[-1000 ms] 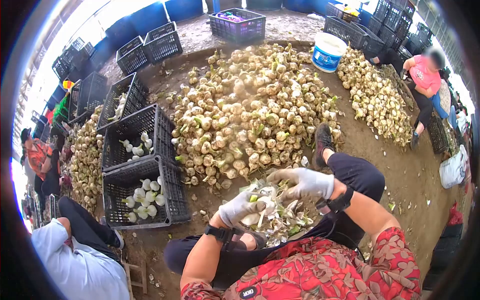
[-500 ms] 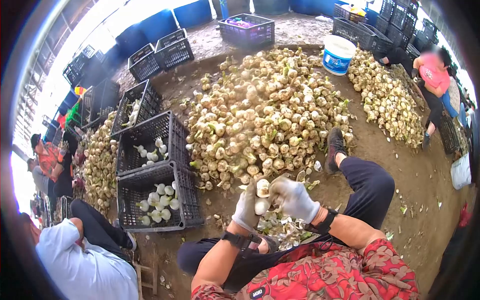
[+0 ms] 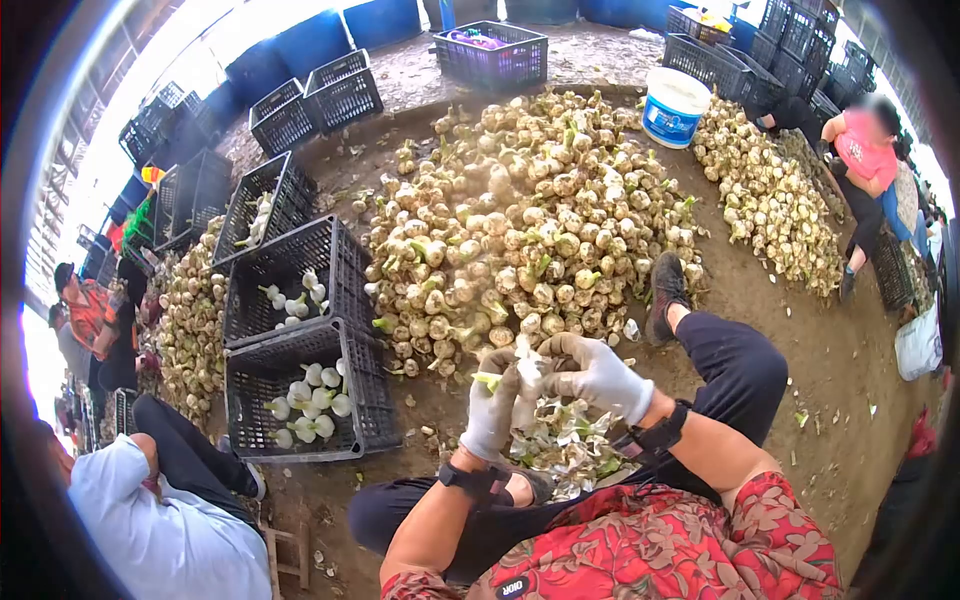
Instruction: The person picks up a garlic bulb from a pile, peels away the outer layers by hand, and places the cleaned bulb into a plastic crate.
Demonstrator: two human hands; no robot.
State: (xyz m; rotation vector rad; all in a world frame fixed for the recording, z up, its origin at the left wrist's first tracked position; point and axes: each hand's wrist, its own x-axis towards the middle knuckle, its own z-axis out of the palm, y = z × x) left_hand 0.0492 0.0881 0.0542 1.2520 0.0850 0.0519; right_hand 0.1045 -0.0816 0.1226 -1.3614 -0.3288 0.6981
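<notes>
My left hand (image 3: 490, 410), in a white glove with dirty fingers, is closed around a garlic bulb (image 3: 523, 408), partly hidden by the fingers; a short green stem pokes out at its left. My right hand (image 3: 605, 378), gloved the same way, pinches pale garlic skin (image 3: 528, 362) at the top of the bulb. Loose peelings (image 3: 565, 450) lie on the ground beneath both hands, between my legs. Just beyond them rises a big heap of unpeeled garlic (image 3: 530, 230).
Black crates (image 3: 300, 400) at my left hold cleaned white bulbs. A white-and-blue bucket (image 3: 675, 108) stands behind the heap. One person in a pale shirt (image 3: 165, 520) sits close on the left; another in a pink top (image 3: 865, 150) sits at far right beside more garlic (image 3: 770, 200).
My right hand has come round from above the bulb to its right side, fingers now pinching skin. A ragged white piece of skin stands up where a brownish bulb surface showed before.
</notes>
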